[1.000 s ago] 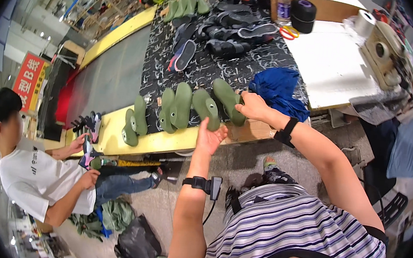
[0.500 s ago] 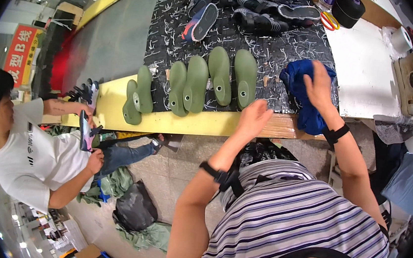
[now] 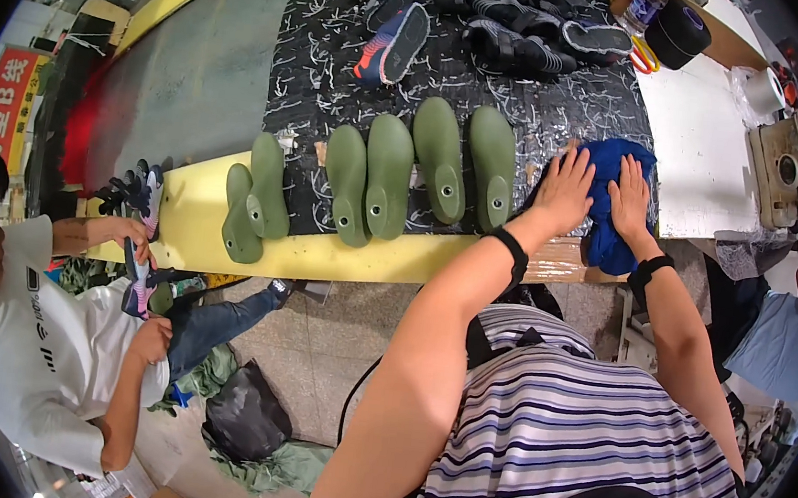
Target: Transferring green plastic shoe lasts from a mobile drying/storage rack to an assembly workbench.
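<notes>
A bunched dark-blue cloth [image 3: 609, 159] lies at the right end of the black table cover, partly hanging over the front edge. My left hand [image 3: 565, 190] rests on its left side with fingers stretched out flat. On its right side lies my right hand [image 3: 628, 204], fingers likewise extended. Neither hand grips anything that I can see. To the left of my left hand, several green shoe lasts [image 3: 389, 176] lie in a row of pairs along the table's front. The nearest one is a green last [image 3: 491, 167] with a metal-ringed hole at its heel.
Dark knit shoe uppers [image 3: 519, 45] are heaped at the back, with a blue-and-coral one [image 3: 394, 47] apart. Orange-handled scissors [image 3: 644, 56] and a black thread cone [image 3: 677, 36] stand back right. At left, a co-worker [image 3: 57, 312] holds a shoe [image 3: 140, 277].
My left hand has moved right from near the lasts onto the blue cloth. My right hand has come down flat on the cloth. The view has shifted slightly.
</notes>
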Tool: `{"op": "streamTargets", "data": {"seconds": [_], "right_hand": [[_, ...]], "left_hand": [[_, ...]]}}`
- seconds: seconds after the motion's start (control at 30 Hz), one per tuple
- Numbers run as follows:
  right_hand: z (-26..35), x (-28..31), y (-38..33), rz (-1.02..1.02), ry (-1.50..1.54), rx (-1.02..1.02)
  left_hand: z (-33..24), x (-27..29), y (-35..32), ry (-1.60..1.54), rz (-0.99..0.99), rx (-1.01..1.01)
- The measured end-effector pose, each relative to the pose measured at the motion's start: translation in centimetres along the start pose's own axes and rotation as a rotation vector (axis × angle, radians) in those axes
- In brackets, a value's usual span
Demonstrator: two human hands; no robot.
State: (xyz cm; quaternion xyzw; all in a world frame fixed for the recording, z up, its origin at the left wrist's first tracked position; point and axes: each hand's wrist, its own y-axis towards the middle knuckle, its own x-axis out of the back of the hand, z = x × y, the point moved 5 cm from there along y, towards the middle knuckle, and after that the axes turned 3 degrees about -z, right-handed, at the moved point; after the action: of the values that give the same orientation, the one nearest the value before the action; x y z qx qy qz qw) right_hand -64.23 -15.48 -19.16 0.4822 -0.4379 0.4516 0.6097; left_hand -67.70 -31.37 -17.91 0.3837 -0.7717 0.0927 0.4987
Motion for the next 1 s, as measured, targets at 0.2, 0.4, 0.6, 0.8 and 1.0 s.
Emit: {"op": "streamTargets", "data": {"seconds": [0.2, 0.4, 0.6, 0.8, 1.0], "right_hand": [[-0.5, 0.1, -0.4, 0.029, -0.012, -0.031], [0.0, 0.7, -0.6, 0.017, -0.015, -0.006], [-1.2, 0.7, 2.5, 0.234, 0.0, 0.0], [17.9, 7.4, 14.4, 0.035, 0.342, 0.388], [37.4, -5.0, 17.0, 0.826, 0.296, 0.832]], "left_hand": [[-2.2, 3.8, -5.9, -0.278, 0.365, -0.033], [3.7, 21.5, -16.8, -0.219, -0.505, 0.308], [12.2, 22.7, -23.6, 0.129, -0.542, 0.771], [12.3, 21.3, -22.6, 0.146, -0.604, 0.787], [13.8, 21.4, -24.2, -0.051, -0.749, 0.751]]}}
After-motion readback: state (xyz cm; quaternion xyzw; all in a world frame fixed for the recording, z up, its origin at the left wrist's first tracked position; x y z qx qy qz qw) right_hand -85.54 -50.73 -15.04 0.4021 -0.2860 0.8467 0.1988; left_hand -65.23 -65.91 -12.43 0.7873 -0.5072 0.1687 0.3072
